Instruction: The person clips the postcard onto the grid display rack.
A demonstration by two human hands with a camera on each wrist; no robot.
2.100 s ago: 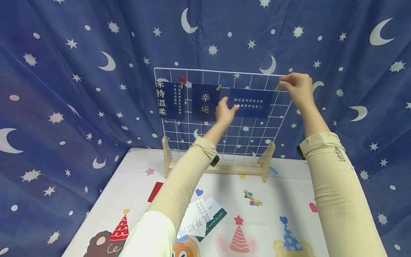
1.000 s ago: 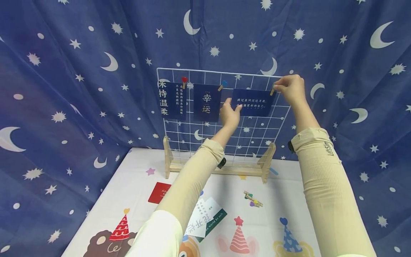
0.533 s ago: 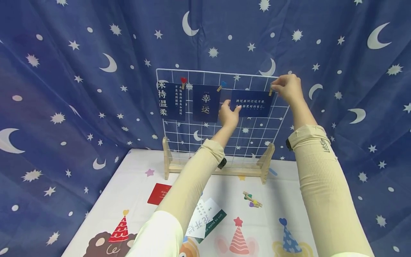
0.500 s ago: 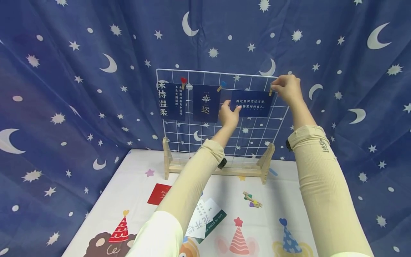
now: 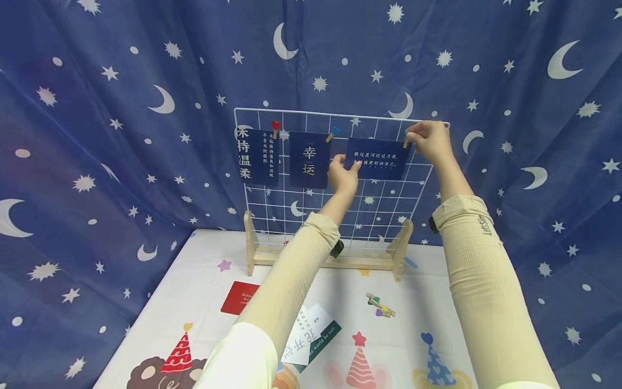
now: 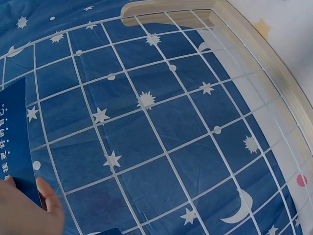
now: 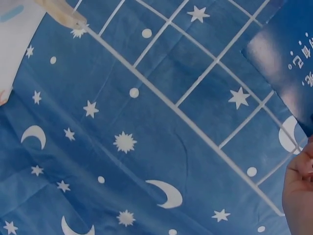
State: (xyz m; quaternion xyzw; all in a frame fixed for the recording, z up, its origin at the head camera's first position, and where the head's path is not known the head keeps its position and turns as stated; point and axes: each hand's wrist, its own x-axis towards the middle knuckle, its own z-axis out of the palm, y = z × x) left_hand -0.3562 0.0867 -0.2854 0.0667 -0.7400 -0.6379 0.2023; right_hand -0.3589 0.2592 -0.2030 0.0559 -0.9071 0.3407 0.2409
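Note:
A wide blue card with white writing lies against the upper right of a white wire grid. My left hand pinches its left edge between thumb and fingers, also visible at the lower left of the left wrist view. At the card's upper right corner, my right hand pinches a small wooden clothespin, whose upper end the fingers cover. Two more blue cards hang to the left, the middle one by a blue-heart clothespin, the far one by a red-heart clothespin.
The grid stands in a wooden base on a white patterned tablecloth. Several heart clothespins lie in front. A red card, white cards and a green card lie left, partly under my left arm. A starry blue curtain hangs behind.
My right hand has moved left and slightly down with the clothespin, from beside the card onto its upper right corner. My left hand has kept hold of the card's left edge.

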